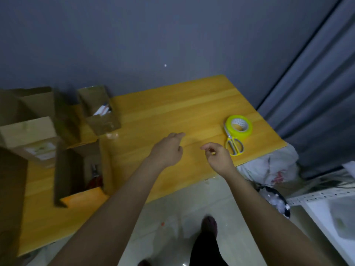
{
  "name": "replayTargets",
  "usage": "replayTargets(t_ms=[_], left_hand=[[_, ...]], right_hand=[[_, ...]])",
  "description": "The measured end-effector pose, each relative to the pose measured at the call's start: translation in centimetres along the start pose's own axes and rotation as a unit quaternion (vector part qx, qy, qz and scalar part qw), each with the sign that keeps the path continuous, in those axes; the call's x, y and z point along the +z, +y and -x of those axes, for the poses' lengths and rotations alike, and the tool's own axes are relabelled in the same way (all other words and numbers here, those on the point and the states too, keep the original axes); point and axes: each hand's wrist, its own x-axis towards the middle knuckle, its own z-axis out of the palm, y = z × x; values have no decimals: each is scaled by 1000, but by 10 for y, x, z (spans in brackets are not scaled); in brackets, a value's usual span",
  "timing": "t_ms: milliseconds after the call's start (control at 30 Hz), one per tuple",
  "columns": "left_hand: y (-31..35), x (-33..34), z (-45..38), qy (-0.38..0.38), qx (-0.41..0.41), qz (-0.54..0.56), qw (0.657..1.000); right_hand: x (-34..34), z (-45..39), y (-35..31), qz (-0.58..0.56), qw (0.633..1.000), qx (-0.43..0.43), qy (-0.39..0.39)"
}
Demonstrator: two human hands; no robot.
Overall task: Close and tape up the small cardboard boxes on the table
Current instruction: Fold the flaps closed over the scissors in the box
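table (172, 104) middle: free | left: boxes (80, 169) | right: tape (238, 126), scissors (233, 144)

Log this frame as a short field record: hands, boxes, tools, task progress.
left hand: over the table, fingers loosely curled, holding nothing
right hand: over the table near the scissors, fingers curled, no visible grip on anything
open boxes: far box and near box, flaps up, items inside
closed box: at left, label showing
tape roll: yellow-green, near right edge
scissors: against the roll
progress: two boxes not yet closed
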Motion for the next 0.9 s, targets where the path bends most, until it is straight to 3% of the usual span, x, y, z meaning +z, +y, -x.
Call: replayTargets(t_ms=[167, 333, 533, 633, 800, 900], left_hand=[[64, 42, -83, -70, -19, -35, 997], [100, 74, -147, -107, -53, -2, 993], [116, 99, -192, -139, -88, 22, 986], [112, 106, -206, -145, -101, 26, 984], [122, 107, -247, -56, -1, -55, 997], [134, 107, -287, -93, 125, -164, 974]], right_hand=[[-49, -60, 79, 60, 997, 28, -45], [-80, -99, 133, 92, 993, 24, -69], [-71, -131, 166, 241, 963, 64, -100], [-60, -134, 171, 222, 962, 120, -103], [-54, -137, 179, 261, 946, 132, -139], [-58, -138, 176, 273, 945, 122, -134]])
